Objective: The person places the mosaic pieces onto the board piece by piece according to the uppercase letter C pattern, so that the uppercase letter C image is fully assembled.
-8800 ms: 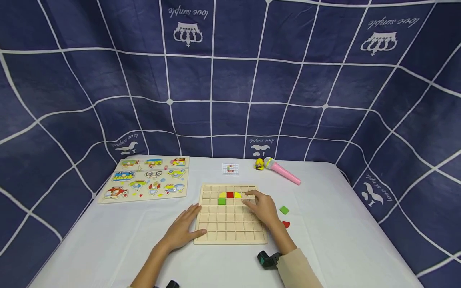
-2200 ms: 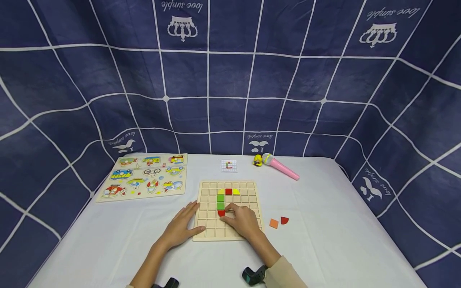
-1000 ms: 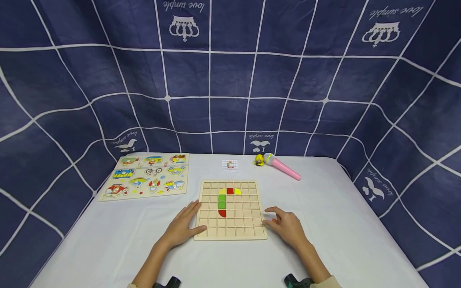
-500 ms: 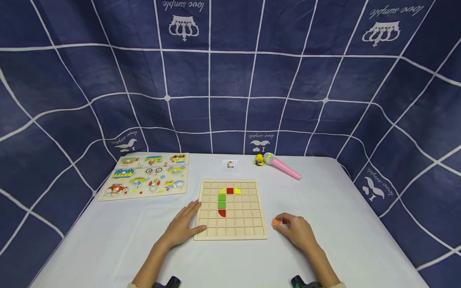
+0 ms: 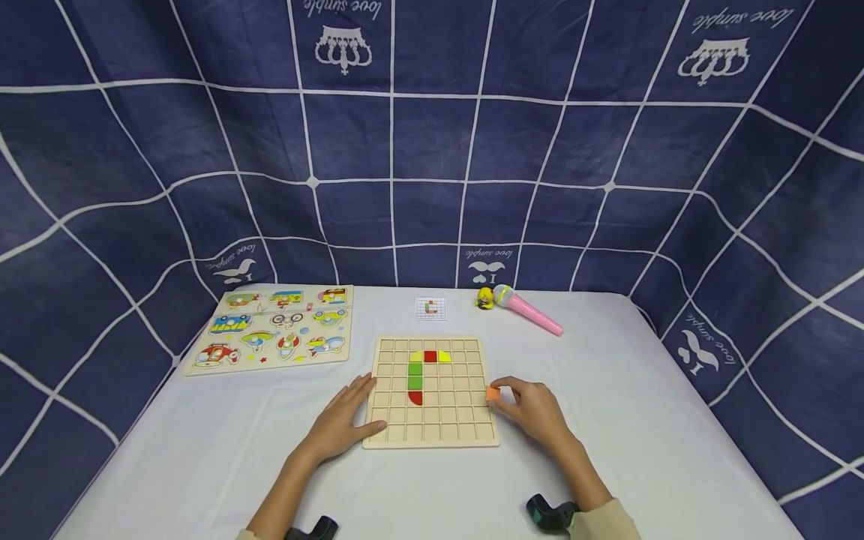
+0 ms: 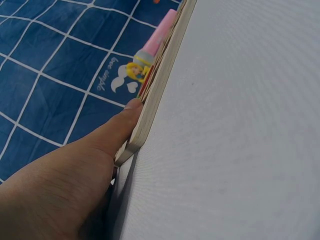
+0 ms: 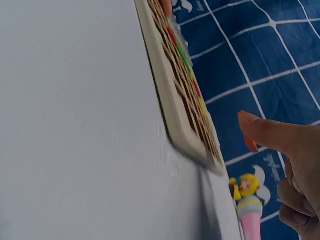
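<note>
My right hand (image 5: 536, 412) pinches an orange square tile (image 5: 493, 394) between thumb and fingers at the right edge of a wooden grid board (image 5: 432, 443). In the right wrist view the tile (image 7: 250, 143) shows beneath the thumb, raised off the table. My left hand (image 5: 340, 424) rests on the board's left edge, fingers spread and thumb over its near corner. Set in the grid are a red square (image 5: 430, 356) between two yellow quarter-round tiles (image 5: 444, 357), two green squares (image 5: 415, 376) in a column, and a red quarter-round tile (image 5: 415, 398) below them.
A small card with a coloured grid pattern (image 5: 430, 308) lies behind the board. At back right are a pink toy microphone (image 5: 533, 313) and a yellow-haired figurine (image 5: 484, 298). A wooden vehicle puzzle (image 5: 273, 330) lies at the left. Blue curtains surround the white table.
A second green square and the red quarter-round tile have joined the grid since the oldest frame. Lately my right hand took the orange tile from the table and carried it left. My left hand stays put.
</note>
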Tool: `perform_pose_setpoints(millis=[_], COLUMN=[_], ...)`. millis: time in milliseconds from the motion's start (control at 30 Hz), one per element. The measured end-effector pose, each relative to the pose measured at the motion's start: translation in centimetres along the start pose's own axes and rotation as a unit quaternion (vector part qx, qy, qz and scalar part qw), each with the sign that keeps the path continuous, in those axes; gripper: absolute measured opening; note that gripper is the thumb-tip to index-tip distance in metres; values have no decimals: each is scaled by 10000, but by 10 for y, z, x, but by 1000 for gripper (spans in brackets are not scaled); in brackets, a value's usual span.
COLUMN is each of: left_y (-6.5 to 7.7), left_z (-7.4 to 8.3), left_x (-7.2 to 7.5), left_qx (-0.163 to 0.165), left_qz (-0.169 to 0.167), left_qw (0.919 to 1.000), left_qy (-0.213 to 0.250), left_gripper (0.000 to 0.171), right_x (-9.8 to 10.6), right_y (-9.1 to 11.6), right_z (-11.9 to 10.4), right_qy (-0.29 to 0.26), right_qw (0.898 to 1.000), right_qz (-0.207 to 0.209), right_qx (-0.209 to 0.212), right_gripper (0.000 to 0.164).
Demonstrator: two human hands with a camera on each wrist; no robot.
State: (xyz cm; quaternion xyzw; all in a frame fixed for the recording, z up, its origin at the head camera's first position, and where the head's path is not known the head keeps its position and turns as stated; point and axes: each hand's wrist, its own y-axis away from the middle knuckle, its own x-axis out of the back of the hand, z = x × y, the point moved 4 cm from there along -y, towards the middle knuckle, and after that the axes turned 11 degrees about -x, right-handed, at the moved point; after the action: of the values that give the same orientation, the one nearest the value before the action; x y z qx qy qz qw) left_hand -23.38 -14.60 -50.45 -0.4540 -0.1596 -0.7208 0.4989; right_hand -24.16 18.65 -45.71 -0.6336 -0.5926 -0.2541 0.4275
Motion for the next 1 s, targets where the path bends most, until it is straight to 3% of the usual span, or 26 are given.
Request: perform_pose_setpoints(millis=[267,533,1000], left_y=[1,1,1], left_z=[0,2,0], left_x=[0,-1,-1], left_qx=[13,32,33], left_qz=[29,49,85], left_qw=[10000,10000,9999], left_qy=[5,-1,-58], left_gripper=[88,86,88], right_x=[-32,-66,-77], right_y=[-19,-25,-26], right_z=[-39,-58,-62], right_qy=[-469,-543,-419], right_qw=[9975,9929,9931], right_qz=[-357,-893,-911], right_qx=[386,572,610], right_gripper=[28,28,27])
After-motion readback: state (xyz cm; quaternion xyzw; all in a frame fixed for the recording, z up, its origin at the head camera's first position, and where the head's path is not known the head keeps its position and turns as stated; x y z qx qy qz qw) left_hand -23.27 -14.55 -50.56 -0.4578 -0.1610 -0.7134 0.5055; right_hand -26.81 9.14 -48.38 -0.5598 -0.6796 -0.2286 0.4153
